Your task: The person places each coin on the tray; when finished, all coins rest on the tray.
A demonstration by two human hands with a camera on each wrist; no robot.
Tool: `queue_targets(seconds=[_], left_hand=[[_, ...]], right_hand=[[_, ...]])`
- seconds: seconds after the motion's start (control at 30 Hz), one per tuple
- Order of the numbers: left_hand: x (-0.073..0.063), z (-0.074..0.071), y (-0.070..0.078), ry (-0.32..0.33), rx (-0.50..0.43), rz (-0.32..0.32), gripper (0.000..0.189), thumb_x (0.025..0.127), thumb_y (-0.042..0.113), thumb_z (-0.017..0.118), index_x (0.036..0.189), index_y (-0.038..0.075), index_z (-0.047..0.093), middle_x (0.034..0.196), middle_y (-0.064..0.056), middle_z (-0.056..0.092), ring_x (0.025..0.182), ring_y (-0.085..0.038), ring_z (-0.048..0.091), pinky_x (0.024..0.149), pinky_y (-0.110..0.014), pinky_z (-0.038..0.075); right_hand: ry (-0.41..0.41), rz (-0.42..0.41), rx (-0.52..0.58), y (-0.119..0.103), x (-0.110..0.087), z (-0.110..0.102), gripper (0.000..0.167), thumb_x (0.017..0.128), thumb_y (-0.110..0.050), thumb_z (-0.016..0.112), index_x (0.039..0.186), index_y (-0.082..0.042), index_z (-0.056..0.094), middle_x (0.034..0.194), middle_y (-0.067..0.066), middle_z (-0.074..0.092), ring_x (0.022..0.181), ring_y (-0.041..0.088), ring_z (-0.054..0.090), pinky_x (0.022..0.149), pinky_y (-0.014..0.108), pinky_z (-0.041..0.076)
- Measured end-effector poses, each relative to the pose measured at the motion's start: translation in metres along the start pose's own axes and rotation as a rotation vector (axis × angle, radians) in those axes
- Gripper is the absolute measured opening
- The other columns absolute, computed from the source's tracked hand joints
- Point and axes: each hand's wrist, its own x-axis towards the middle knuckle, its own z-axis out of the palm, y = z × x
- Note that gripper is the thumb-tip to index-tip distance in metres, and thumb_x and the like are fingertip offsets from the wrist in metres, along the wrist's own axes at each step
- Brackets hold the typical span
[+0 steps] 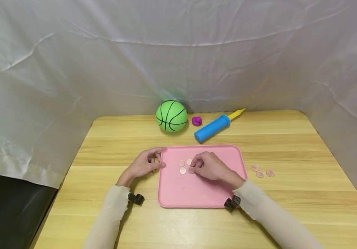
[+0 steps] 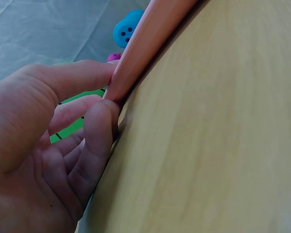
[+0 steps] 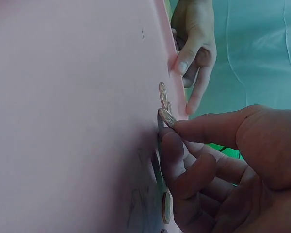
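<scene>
A pink tray (image 1: 178, 193) lies on the wooden table. My left hand (image 1: 143, 164) grips its left rim, thumb over the edge and fingers against the outside, as the left wrist view shows. Over the middle of the tray, my right hand (image 1: 210, 166) pinches a coin (image 3: 168, 118) between thumb and index finger; the coin is tilted, with one edge near the tray floor. Close by lie several coins, among them a front one (image 1: 182, 171) and a back one (image 1: 181, 163). In the right wrist view, another coin (image 3: 167, 208) sits below the fingers, hidden from the head view.
Three coins, one at the far right (image 1: 270, 173), lie on the table right of the tray. Behind the tray are a green ball (image 1: 171, 116), a purple toy duck (image 1: 197, 121) and a blue hand pump (image 1: 212, 128) with a yellow nozzle. Grey cloth (image 1: 197, 69) hangs around the table.
</scene>
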Motion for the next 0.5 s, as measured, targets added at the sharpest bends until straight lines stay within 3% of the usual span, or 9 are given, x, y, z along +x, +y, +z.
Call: queue_targets(seconds=[0.3,0.5], left_hand=[[0.002,0.000,0.000,-0.002,0.009,0.001,0.070,0.095,0.013,0.084,0.159,0.009,0.056,0.111,-0.015,0.063,0.068,-0.010,0.055,0.053,-0.023,0.057],[0.001,0.000,0.000,-0.002,0.012,0.003,0.070,0.096,0.011,0.083,0.159,0.008,0.055,0.111,-0.016,0.062,0.067,-0.009,0.054,0.052,-0.022,0.055]], right_hand=[[0.016,0.003,-0.011,0.001,0.001,-0.001,0.002,0.098,-0.013,0.079,0.099,-0.012,0.079,0.083,-0.002,0.074,0.077,0.011,0.064,0.074,0.028,0.053],[0.062,-0.038,-0.007,0.005,-0.005,-0.012,0.011,0.100,-0.012,0.070,0.106,-0.011,0.080,0.091,0.001,0.074,0.085,0.015,0.064,0.079,0.030,0.056]])
